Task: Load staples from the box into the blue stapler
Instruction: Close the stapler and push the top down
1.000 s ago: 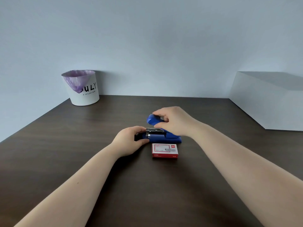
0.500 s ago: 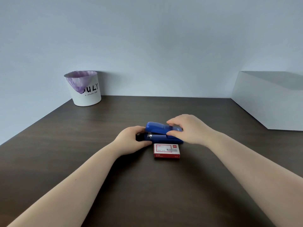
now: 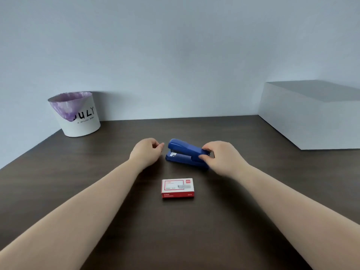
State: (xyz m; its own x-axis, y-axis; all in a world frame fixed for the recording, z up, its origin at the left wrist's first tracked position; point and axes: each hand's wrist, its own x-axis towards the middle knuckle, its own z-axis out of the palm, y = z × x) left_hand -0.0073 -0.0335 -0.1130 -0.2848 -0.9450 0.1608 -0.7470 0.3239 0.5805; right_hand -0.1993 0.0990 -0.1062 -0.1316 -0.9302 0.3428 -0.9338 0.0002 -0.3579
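The blue stapler (image 3: 185, 153) lies closed on the dark wooden table (image 3: 97, 191), its front end pointing left. My right hand (image 3: 220, 157) grips its rear end between thumb and fingers. Just left of the stapler's front, my left hand (image 3: 146, 152) rests apart from it, fingers loosely curled and holding nothing. A red and white staple box (image 3: 177, 188) lies closed and flat on the table, nearer to me than the stapler and between my forearms.
A white bucket (image 3: 76, 114) with a purple liner stands at the table's back left corner against the wall. A large white block (image 3: 311, 117) sits at the back right.
The stapler's top, raised a second ago, has come down shut. My left hand has let go of the stapler and drawn left. My right hand has slid to the stapler's rear.
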